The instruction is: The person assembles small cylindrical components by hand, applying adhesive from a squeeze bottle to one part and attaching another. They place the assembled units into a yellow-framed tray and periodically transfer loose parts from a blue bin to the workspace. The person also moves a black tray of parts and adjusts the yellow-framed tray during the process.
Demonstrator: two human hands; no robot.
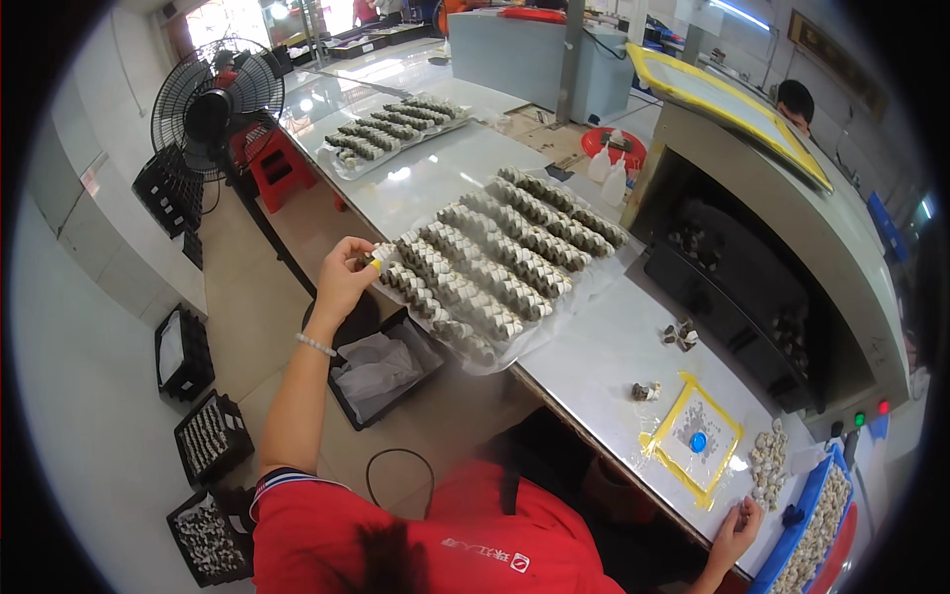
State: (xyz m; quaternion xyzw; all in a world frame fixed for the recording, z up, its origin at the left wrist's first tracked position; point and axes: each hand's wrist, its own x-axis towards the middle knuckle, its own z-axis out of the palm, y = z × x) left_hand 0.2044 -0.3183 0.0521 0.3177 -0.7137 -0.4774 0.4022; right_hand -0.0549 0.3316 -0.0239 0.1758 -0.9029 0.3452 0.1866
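Observation:
My left hand (pixel 346 269) is stretched out to the left edge of a tray of pieces. Its fingers pinch a small white-and-dark piece (pixel 380 253), with a bit of yellow at the fingertips. Several long rows of overlapping white and dark pieces (pixel 475 265) fill the tray, which is lined with clear plastic (pixel 485 364). At the lower right, my right hand (pixel 738 527) rests by the table edge with its fingers curled. It is close to a heap of small whitish pieces (pixel 768 465); what it holds, if anything, is hidden.
Beside my right hand stands a blue bin (pixel 798 543) of small pieces. A yellow-taped frame (pixel 734 436) with a blue round thing (pixel 699 443) lies nearby. The dark-mouthed machine (pixel 752 267) borders the table's right. A fan (pixel 210 117) and black crates (pixel 184 354) stand left.

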